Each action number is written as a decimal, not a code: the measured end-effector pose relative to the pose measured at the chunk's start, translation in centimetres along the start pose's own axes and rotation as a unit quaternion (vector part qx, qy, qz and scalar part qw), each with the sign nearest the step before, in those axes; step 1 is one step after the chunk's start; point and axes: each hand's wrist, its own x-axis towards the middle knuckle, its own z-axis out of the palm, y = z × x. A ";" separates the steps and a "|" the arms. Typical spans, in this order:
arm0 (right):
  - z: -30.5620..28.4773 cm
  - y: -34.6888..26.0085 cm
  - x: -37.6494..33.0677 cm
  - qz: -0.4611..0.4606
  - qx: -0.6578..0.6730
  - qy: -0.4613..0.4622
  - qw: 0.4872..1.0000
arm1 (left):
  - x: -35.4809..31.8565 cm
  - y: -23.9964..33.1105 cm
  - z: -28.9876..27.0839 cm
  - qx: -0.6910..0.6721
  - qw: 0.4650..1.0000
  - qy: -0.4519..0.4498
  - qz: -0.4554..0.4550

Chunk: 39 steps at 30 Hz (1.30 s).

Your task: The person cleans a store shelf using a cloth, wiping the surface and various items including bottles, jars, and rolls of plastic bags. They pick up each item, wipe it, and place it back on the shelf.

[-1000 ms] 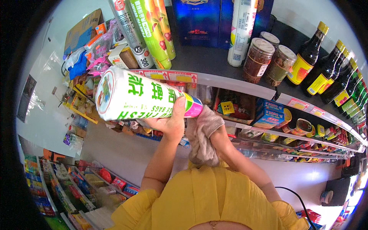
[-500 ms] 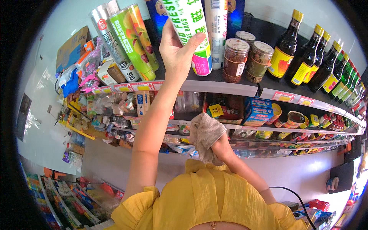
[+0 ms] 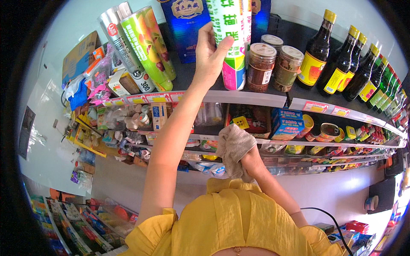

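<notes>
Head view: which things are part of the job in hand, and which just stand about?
In hand:
white roll, in the left hand
grey cloth, in the right hand

Standing about:
lidded jars
dark bottles
green rolls
silver roll
tall blue box

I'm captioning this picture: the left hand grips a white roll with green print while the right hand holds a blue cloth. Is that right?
Not quite: the head view shows a greyish beige cloth, not blue. The right hand does hold it, and the left hand grips the white roll.
</notes>
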 end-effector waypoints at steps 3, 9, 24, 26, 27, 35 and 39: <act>0.1 0.4 0.1 0.006 0.018 0.004 1.000 | -0.2 0.2 0.3 0.035 0.999 -0.018 -0.015; 0.1 -0.3 0.4 -0.016 -0.010 -0.021 1.000 | -2.0 0.8 0.5 0.050 0.998 0.014 -0.037; 0.9 -4.5 0.7 -0.006 -0.043 -0.036 0.998 | -4.5 0.9 -0.4 0.351 0.923 -0.015 -0.156; 0.7 -4.8 0.9 -0.029 -0.059 -0.034 0.997 | -4.7 0.8 -0.5 0.344 0.928 -0.018 -0.141; 0.7 -4.9 1.2 -0.056 -0.082 -0.029 0.995 | -4.8 0.7 -0.7 0.341 0.930 -0.017 -0.134; 3.3 -10.8 6.2 -0.404 -0.306 -0.041 0.861 | -9.0 3.9 -3.6 0.182 0.955 0.228 -0.049; 8.0 -11.7 15.5 -0.447 -0.389 -0.002 0.806 | -15.0 5.9 -4.8 0.210 0.909 0.353 -0.077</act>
